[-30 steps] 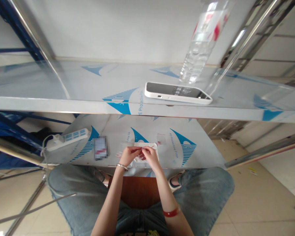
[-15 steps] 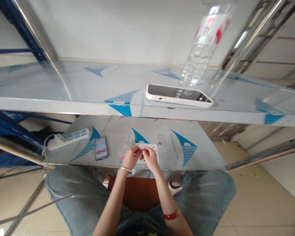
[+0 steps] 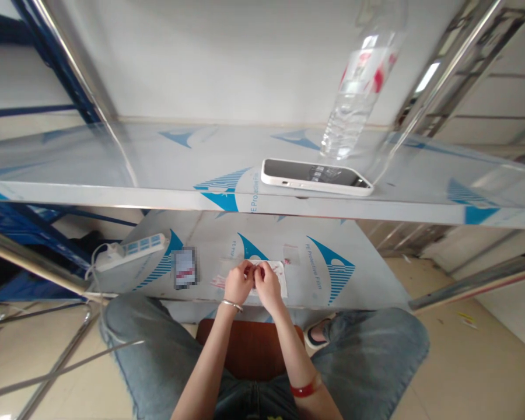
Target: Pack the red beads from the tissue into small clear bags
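Note:
My left hand (image 3: pixel 240 282) and my right hand (image 3: pixel 266 282) meet fingertip to fingertip over a small white sheet or tray (image 3: pixel 280 276) on the lower shelf. Both are closed in a pinch. Something small and dark red shows between the fingertips, too small to name. Small reddish bits lie on the white piece. Beside my left hand are thin red-and-white strips (image 3: pixel 219 282), partly covered by it. A small clear bag (image 3: pixel 291 254) with a few red bits inside lies to the upper right of my right hand.
A white power strip (image 3: pixel 133 249) and a blurred-out rectangular item (image 3: pixel 185 268) lie to the left on the lower shelf (image 3: pixel 376 286). Above, the upper shelf (image 3: pixel 157 169) carries a white-cased phone (image 3: pixel 317 177) and a clear water bottle (image 3: pixel 350 105). Metal poles stand at both sides.
The whole view has shifted slightly, so the scene sits a little lower. My hands stay together over the white piece, with fingertips still pinched and drawn a little closer.

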Demonstrator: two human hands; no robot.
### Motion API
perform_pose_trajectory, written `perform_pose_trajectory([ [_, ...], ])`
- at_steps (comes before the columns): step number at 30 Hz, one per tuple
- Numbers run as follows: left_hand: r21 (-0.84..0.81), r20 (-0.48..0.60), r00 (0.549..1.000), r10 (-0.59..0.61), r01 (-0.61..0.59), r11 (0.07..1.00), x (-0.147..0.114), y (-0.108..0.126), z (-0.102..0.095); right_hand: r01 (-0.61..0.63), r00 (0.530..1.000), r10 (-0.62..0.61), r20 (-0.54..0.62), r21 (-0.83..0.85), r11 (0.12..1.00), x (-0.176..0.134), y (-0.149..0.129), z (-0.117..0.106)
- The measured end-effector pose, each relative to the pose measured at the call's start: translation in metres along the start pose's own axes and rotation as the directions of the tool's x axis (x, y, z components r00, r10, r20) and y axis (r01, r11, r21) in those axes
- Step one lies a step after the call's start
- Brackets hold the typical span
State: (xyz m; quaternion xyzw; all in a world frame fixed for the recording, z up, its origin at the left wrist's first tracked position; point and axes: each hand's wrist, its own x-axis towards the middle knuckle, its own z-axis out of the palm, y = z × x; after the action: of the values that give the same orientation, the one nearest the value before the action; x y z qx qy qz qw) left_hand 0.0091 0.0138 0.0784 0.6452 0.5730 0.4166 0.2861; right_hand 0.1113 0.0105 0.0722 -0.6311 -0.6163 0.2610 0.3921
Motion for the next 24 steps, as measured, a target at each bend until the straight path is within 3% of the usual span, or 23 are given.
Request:
perform_pose_trajectory([
  [7,0.047,-0.006,0.999,-0.035,0.035,0.998,0.000,0.006,0.004,-0.019,1.000,0.016,-0.026,-0.115,0.993,-0.001,0.001,0.002],
  [13,0.039,-0.097,0.995,-0.017,0.021,0.999,0.015,-0.001,-0.006,0.036,0.997,-0.040,-0.063,-0.065,0.997,-0.004,-0.007,0.009],
  [19,-0.117,-0.003,1.000,0.010,-0.010,0.993,0.020,-0.008,-0.003,0.026,0.997,-0.024,-0.077,0.017,1.000,0.003,0.010,0.002],
  [24,-0.033,0.074,0.995,0.060,-0.057,0.998,0.019,-0.011,0.000,0.021,0.999,-0.019,-0.030,0.074,0.997,0.009,0.014,-0.005],
])
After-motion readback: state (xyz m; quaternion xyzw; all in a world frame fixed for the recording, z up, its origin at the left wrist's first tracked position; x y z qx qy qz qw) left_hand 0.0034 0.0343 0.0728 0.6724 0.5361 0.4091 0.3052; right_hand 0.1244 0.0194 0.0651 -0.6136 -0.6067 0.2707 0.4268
